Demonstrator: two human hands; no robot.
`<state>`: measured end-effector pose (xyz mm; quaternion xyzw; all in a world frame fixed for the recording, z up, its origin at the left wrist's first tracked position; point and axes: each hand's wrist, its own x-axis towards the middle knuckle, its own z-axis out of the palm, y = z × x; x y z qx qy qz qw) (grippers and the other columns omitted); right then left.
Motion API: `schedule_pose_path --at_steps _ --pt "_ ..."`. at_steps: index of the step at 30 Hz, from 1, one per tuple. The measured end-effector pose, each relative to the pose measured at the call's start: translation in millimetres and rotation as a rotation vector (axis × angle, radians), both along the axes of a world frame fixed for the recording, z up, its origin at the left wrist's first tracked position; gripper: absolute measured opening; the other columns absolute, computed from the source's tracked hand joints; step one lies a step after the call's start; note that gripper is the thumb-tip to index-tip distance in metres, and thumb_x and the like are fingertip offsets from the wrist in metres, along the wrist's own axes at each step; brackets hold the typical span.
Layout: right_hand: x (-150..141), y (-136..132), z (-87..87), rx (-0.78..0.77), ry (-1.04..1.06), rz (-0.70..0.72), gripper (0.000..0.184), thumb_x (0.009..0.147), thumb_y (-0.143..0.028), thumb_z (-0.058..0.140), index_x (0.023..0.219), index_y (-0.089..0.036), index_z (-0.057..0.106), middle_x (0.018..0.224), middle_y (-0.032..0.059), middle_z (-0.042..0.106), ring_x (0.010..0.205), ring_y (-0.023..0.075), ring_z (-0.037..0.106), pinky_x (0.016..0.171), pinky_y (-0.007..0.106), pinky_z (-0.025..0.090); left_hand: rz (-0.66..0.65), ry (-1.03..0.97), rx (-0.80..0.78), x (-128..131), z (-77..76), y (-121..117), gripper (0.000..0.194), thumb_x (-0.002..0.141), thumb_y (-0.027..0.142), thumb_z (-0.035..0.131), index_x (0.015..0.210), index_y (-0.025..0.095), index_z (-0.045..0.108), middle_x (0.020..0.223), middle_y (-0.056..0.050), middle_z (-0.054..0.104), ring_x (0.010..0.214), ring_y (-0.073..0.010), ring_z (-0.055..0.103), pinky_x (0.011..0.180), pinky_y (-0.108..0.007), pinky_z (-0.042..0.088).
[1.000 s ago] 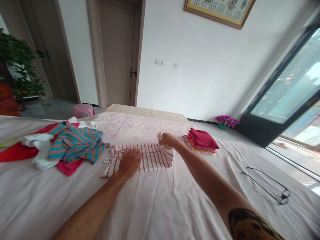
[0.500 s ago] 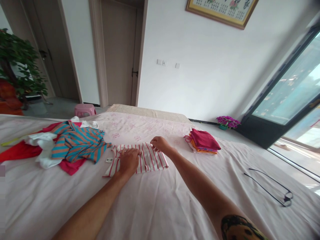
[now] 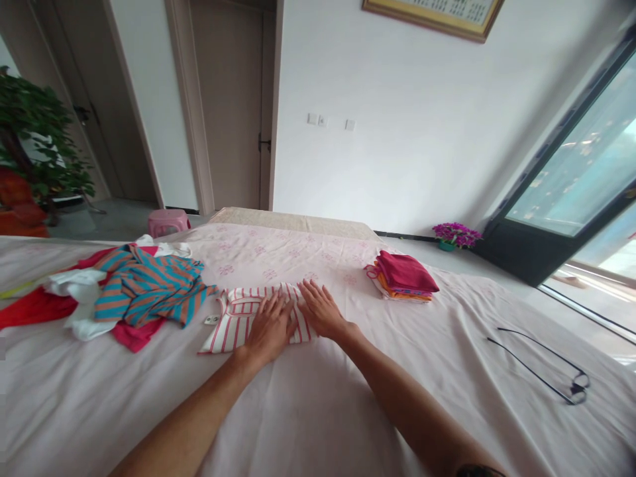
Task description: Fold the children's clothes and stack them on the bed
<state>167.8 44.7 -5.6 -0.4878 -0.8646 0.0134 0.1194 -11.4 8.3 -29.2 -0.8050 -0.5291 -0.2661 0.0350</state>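
Observation:
A white shirt with red stripes (image 3: 236, 324) lies folded on the pale bedsheet (image 3: 308, 424), its neckline toward the left. Flat on the middle of the shirt rests my left hand (image 3: 271, 324), fingers stretched out. My right hand (image 3: 322, 310) lies open along the shirt's right end, fingers extended and pointing away from me. Both palms press on the cloth, and they cover part of its right half. At the shirt's left edge a small white tag (image 3: 211, 320) sticks out.
On the left lies a loose heap of clothes, with a blue and orange striped garment (image 3: 149, 285) on top. To the right sits a folded stack topped by a dark red cloth (image 3: 407, 271). Eyeglasses (image 3: 579, 384) lie at the far right. A pink stool (image 3: 167, 222) stands beyond.
My right hand has gone from pinching the shirt's far edge to lying flat on its right end. The shirt's right part is now folded in, and my left hand has slid right.

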Motion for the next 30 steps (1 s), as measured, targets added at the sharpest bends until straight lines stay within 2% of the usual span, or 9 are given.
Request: schedule_pose_path --at_steps 3,5,8,11,15,17,22,26,30 --pt "4 2 -6.9 -0.034 -0.023 0.030 0.056 0.103 -0.043 0.031 0.154 -0.020 0.030 0.161 0.0078 0.024 0.149 0.0225 0.016 0.119 0.045 0.019 0.040 -0.059 -0.080 -6 -1.1 5 0.039 0.097 0.033 0.038 0.126 0.019 0.060 0.137 -0.010 0.059 0.131 -0.0243 0.050 0.111 -0.042 0.037" --pt "5 2 -12.8 -0.056 0.007 0.021 0.054 0.104 -0.042 0.029 0.154 -0.021 0.030 0.161 0.0064 0.025 0.149 0.0211 0.017 0.119 0.043 0.021 0.121 -0.102 -0.092 -13 4.3 11 0.038 0.097 0.027 0.035 0.125 0.018 0.060 0.131 -0.010 0.062 0.123 -0.0207 0.055 0.106 -0.035 0.041" --pt "6 2 -17.4 -0.070 0.067 0.002 0.054 0.104 -0.044 0.027 0.153 -0.024 0.031 0.160 0.0056 0.028 0.149 0.0202 0.017 0.119 0.043 0.020 0.320 -0.042 -0.114 -21 17.0 21 0.038 0.094 0.034 0.041 0.119 0.017 0.063 0.120 -0.013 0.066 0.113 -0.0265 0.059 0.099 -0.040 0.045" --pt "7 3 -17.9 -0.080 0.097 0.001 0.054 0.104 -0.044 0.027 0.153 -0.023 0.032 0.160 0.0058 0.029 0.149 0.0202 0.017 0.119 0.043 0.019 0.416 0.044 -0.169 -19 28.2 36 0.040 0.091 0.045 0.045 0.106 0.017 0.069 0.113 -0.016 0.066 0.109 -0.0330 0.058 0.094 -0.046 0.045" --pt "9 4 -18.8 -0.085 0.132 -0.006 0.054 0.104 -0.043 0.026 0.152 -0.021 0.033 0.159 0.0063 0.030 0.149 0.0197 0.019 0.120 0.043 0.019 0.466 -0.038 -0.243 -2 34.0 55 0.038 0.083 0.049 0.055 0.095 0.017 0.070 0.112 -0.019 0.065 0.112 -0.0372 0.056 0.092 -0.050 0.044" --pt "9 4 -19.2 -0.087 0.152 -0.011 0.054 0.104 -0.043 0.025 0.152 -0.020 0.034 0.159 0.0066 0.031 0.149 0.0201 0.019 0.120 0.042 0.018 0.458 -0.082 -0.252 9 33.9 60 0.032 0.084 0.046 0.056 0.094 0.018 0.068 0.110 -0.016 0.067 0.112 -0.0355 0.057 0.091 -0.047 0.044" --pt "9 1 -15.6 -0.087 0.149 -0.032 0.057 0.103 -0.045 0.027 0.154 -0.020 0.028 0.160 0.0063 0.028 0.149 0.0214 0.019 0.119 0.043 0.019 0.396 -0.200 -0.223 27 31.7 61 0.026 0.096 0.033 0.039 0.109 0.019 0.057 0.106 -0.010 0.071 0.098 -0.0238 0.067 0.080 -0.033 0.048" --pt "5 -3 -11.9 -0.064 0.120 -0.076 0.058 0.102 -0.047 0.027 0.154 -0.021 0.029 0.162 0.0068 0.023 0.149 0.0228 0.016 0.119 0.045 0.019 0.450 -0.272 -0.230 28 32.2 67 0.026 0.098 0.028 0.033 0.117 0.018 0.048 0.104 -0.012 0.073 0.095 -0.0249 0.070 0.075 -0.032 0.048" --pt "-2 -5 -13.9 -0.067 0.101 -0.149 0.062 0.101 -0.050 0.031 0.154 -0.019 0.029 0.162 0.0106 0.019 0.149 0.0277 0.016 0.118 0.050 0.018 0.489 -0.287 -0.248 21 32.1 77 0.026 0.098 0.029 0.032 0.114 0.017 0.050 0.106 -0.014 0.072 0.094 -0.0253 0.070 0.074 -0.033 0.049"
